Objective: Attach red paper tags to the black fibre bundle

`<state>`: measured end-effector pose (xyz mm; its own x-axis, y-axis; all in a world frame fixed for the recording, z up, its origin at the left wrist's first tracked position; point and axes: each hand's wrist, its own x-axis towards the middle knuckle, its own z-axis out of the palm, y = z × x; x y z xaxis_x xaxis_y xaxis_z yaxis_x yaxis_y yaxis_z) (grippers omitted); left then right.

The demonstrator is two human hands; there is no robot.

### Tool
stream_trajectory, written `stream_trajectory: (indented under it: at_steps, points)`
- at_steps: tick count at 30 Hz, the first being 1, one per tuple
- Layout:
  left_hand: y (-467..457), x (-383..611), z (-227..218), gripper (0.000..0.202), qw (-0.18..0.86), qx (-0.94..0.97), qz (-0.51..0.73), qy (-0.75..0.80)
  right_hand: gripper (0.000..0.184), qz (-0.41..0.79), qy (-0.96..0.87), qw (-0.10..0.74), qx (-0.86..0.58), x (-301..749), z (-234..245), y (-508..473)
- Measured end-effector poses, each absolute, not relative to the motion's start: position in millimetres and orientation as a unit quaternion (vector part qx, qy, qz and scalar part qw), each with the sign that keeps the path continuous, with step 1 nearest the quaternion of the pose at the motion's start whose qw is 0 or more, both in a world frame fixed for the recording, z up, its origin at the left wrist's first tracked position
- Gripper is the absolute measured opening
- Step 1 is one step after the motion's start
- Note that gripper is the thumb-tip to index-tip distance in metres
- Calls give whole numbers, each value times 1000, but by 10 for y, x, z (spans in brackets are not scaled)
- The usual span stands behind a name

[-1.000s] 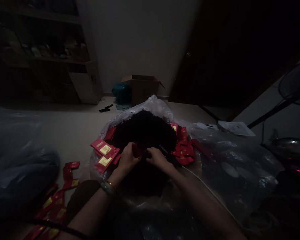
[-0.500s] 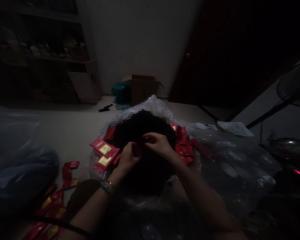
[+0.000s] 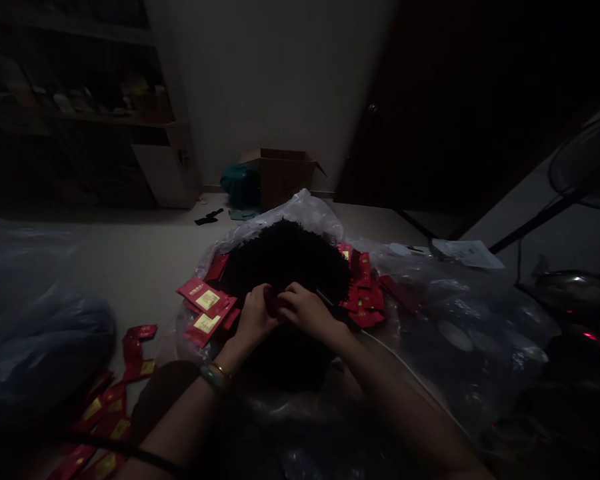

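Observation:
The room is dim. My left hand (image 3: 256, 315) and my right hand (image 3: 304, 308) meet, fingers pinched, over a heap of dark loose material (image 3: 286, 261) lying on clear plastic sheeting (image 3: 455, 320). Between the fingertips shows a small red packet (image 3: 273, 301); both hands pinch it. Red packets with gold labels (image 3: 205, 308) lie just left of my left hand, and more red packets (image 3: 364, 293) lie right of my right hand. A bracelet sits on my left wrist.
Several more red packets (image 3: 115, 400) are scattered on the floor at the lower left. A bulky plastic bag (image 3: 30, 320) fills the left. An open cardboard box (image 3: 280, 175) stands by the far wall, shelves to the left, a fan (image 3: 587, 167) at right. A white cord (image 3: 410, 373) runs past my right forearm.
My right hand rose onto the dark heap half a second ago, then came back down to meet my left hand at the red packet. The left hand stayed in place.

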<state>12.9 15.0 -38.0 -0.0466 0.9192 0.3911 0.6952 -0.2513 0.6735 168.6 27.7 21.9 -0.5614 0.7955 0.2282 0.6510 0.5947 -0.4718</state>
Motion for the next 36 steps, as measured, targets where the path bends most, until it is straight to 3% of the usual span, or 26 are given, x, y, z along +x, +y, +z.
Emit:
stream_trajectory:
  at_steps: [3, 8, 10, 13, 16, 23, 28, 32, 36]
  points:
    - [153, 112, -313, 57, 200, 689, 374, 588, 13, 201, -846, 259, -420, 1744, 214, 373]
    - [161, 141, -287, 46, 508, 597, 381, 490, 7, 279, -801, 346, -401, 1947, 367, 494]
    - [156, 148, -306, 40, 569, 568, 363, 472, 6, 289, -790, 369, -396, 1994, 440, 502]
    - [148, 114, -316, 24, 590, 576, 325, 463, 10, 281, -794, 371, -392, 2028, 506, 498]
    - [140, 68, -287, 21, 601, 593, 297, 447, 11, 264, -797, 366, -401, 2036, 498, 497]
    - [81, 145, -163, 42, 610, 564, 364, 422, 6, 188, -824, 392, -364, 1960, 386, 452]
    - [54, 191, -124, 40, 605, 536, 382, 449, 9, 183, -863, 333, -334, 1960, 467, 405]
    - [47, 187, -88, 43, 628, 524, 380, 431, 18, 206, -900, 209, -323, 2026, 589, 408]
    - [45, 207, -78, 61, 593, 573, 403, 397, 12, 229, -883, 192, -362, 2007, 601, 425]
